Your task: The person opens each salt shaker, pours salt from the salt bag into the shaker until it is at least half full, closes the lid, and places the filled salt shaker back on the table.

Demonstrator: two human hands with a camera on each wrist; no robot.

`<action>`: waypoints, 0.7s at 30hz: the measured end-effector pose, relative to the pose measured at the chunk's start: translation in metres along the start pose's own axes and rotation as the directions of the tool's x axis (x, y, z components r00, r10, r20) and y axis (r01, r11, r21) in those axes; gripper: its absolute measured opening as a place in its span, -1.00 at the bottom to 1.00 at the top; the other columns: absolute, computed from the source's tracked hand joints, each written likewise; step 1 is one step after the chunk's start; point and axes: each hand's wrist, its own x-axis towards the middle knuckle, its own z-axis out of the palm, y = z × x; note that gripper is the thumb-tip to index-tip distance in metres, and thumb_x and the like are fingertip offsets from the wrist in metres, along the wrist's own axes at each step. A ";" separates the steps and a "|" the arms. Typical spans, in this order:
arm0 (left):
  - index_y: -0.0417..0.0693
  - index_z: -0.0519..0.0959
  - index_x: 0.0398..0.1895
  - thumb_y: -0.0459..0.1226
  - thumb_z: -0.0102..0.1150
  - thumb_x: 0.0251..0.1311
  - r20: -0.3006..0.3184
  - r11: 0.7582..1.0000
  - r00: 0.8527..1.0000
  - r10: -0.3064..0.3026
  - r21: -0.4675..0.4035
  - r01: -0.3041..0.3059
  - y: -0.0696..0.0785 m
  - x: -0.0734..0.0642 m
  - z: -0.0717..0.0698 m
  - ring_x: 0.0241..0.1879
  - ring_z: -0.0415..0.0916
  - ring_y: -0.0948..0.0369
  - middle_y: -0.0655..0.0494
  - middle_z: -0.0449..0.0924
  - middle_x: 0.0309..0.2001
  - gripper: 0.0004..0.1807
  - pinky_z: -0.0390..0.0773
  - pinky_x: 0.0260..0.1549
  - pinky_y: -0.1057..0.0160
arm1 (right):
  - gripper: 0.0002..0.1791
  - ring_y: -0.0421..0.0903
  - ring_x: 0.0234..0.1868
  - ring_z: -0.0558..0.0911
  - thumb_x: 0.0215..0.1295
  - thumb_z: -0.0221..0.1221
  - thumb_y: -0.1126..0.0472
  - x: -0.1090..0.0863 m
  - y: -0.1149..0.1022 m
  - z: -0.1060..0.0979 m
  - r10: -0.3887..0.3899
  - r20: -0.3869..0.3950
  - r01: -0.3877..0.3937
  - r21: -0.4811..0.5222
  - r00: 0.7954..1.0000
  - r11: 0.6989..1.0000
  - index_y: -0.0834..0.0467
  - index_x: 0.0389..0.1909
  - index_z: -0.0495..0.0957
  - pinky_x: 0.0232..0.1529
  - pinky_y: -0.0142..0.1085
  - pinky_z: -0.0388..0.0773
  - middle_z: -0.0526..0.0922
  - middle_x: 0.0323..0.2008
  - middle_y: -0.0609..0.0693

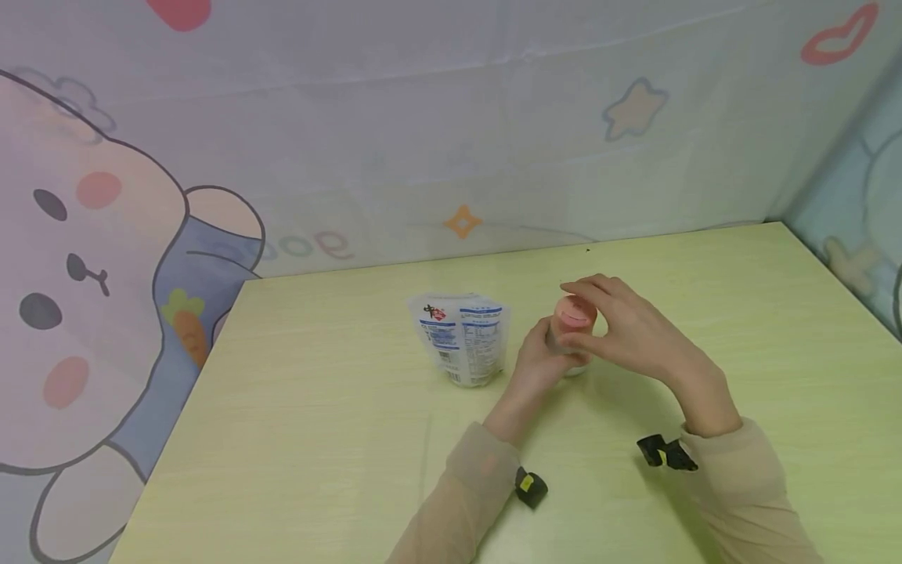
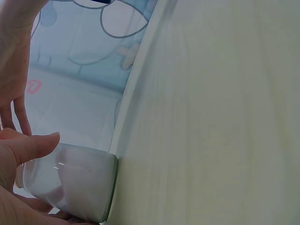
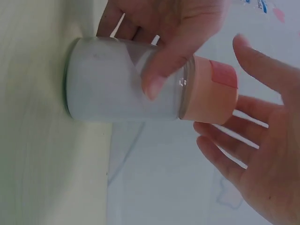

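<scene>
A clear glass jar (image 3: 108, 89) with white contents and a pink-orange lid (image 3: 204, 98) stands upright on the table. My left hand (image 1: 539, 356) grips the jar round its side, thumb on one face and fingers behind. My right hand (image 1: 634, 325) is at the lid with its fingers spread and only slightly bent. In the right wrist view its thumb is apart from the lid, while its fingers reach close along the lid's far side; whether they touch cannot be told. The left wrist view shows the jar's lower part (image 2: 89, 183).
Left of the jar stands a white printed pouch (image 1: 468, 341) with blue and red markings. The pale wooden table (image 1: 317, 431) ends at a cloth backdrop (image 1: 395, 141) with cartoon drawings behind. A black strap (image 1: 530, 487) hangs by the left sleeve.
</scene>
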 end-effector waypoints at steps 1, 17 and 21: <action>-0.10 0.38 0.25 -0.30 0.43 -0.06 -0.001 1.000 1.000 0.003 0.001 -0.003 0.000 0.000 0.000 0.25 0.38 0.06 0.01 0.46 0.25 -0.28 0.36 0.26 -0.01 | -0.35 0.15 0.29 0.36 0.20 0.30 0.04 -0.001 -0.001 -0.001 -0.002 0.012 0.002 0.002 1.000 1.000 0.16 0.28 0.39 0.25 0.11 0.34 0.41 0.26 0.16; -0.09 0.36 0.28 -0.28 0.42 -0.05 0.002 1.000 1.000 -0.003 0.013 0.003 0.000 0.000 0.000 0.25 0.38 0.04 -0.01 0.46 0.25 -0.26 0.38 0.24 -0.02 | -0.54 0.13 0.16 0.46 0.29 0.20 0.17 0.000 -0.002 -0.002 -0.028 0.001 0.028 0.007 1.000 1.000 0.25 0.18 0.49 0.15 0.08 0.42 0.51 0.12 0.17; -0.07 0.36 0.28 -0.28 0.43 -0.05 0.000 1.000 1.000 -0.010 0.017 0.010 0.000 0.000 0.000 0.26 0.36 0.05 0.02 0.45 0.26 -0.26 0.37 0.25 -0.02 | -0.50 0.09 0.04 0.50 0.21 0.29 0.14 0.000 -0.001 -0.002 -0.039 -0.036 0.038 -0.023 0.999 0.999 0.30 0.12 0.51 0.05 0.02 0.48 0.54 0.01 0.15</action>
